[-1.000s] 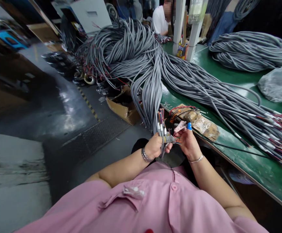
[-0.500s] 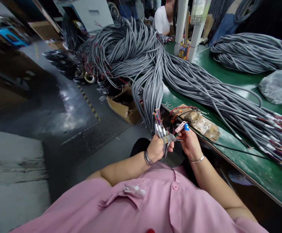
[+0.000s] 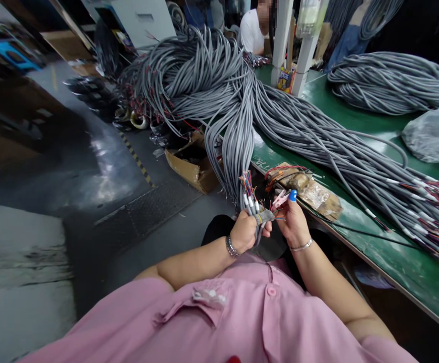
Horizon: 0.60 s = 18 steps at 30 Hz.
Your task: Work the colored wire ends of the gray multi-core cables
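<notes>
My left hand [image 3: 244,232] is closed around a small bunch of grey cables [image 3: 250,204], whose white-banded ends and bare coloured wires stick up above the fist. A grey cover with a yellowish band [image 3: 263,217] lies at its thumb. Just to the right, my right hand [image 3: 294,222] has its fingers closed on a pink clip [image 3: 280,199], with a blue cap [image 3: 293,195] on one fingertip. Thin coloured wires run between the two hands; which fingers touch them is hard to make out.
A thick heap of grey cables [image 3: 204,75] spreads along the green table [image 3: 374,257]. By the table edge lies a taped wooden board [image 3: 321,199]. An open cardboard box [image 3: 189,166] stands on the floor. Behind the table is a person in white [image 3: 251,33].
The pink clip has tilted and now shows its two arms apart. My right hand has shifted slightly left, while my left hand keeps hold of the cables.
</notes>
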Each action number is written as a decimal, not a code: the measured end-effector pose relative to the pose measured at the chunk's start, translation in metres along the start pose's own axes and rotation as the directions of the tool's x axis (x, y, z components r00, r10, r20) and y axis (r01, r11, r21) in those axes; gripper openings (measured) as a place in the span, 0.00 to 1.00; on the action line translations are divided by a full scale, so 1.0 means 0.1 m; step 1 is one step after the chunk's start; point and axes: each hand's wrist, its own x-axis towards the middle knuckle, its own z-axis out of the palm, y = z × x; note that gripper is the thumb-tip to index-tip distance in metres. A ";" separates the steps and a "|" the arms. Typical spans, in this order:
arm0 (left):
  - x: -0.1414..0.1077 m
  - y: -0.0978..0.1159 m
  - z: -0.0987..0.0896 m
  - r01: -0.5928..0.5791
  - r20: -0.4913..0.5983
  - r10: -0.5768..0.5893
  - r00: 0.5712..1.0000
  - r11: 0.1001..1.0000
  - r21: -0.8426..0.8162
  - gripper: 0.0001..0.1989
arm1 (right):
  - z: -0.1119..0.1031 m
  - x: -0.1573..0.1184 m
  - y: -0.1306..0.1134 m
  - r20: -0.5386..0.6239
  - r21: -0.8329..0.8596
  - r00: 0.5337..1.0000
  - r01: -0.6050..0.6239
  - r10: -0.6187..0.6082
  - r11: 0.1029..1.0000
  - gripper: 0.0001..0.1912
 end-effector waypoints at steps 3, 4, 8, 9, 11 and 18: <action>0.00 -0.01 -0.01 0.012 0.002 -0.012 1.000 1.000 0.017 0.15 | -0.01 0.00 0.02 0.003 0.014 1.000 -0.003 0.003 1.000 0.21; -0.01 -0.01 -0.01 0.017 -0.003 -0.017 1.000 1.000 0.020 0.16 | -0.02 -0.01 0.02 0.008 0.020 1.000 -0.016 0.016 1.000 0.21; -0.07 0.03 0.00 0.014 -0.039 -0.013 0.999 1.000 0.017 0.17 | -0.07 -0.05 -0.02 0.066 0.044 0.993 -0.105 0.102 0.993 0.26; -0.09 0.04 -0.01 0.007 -0.038 -0.007 0.999 1.000 0.014 0.17 | -0.08 -0.06 -0.04 0.092 0.043 0.988 -0.128 0.124 0.991 0.27; -0.12 0.04 -0.02 -0.013 -0.029 0.014 0.999 1.000 0.007 0.17 | -0.09 -0.08 -0.08 0.137 0.034 0.978 -0.165 0.158 0.986 0.27; -0.09 0.05 0.00 -0.051 -0.088 0.047 0.995 0.998 -0.033 0.16 | -0.05 -0.11 -0.13 0.085 -0.008 0.994 -0.070 0.071 0.997 0.15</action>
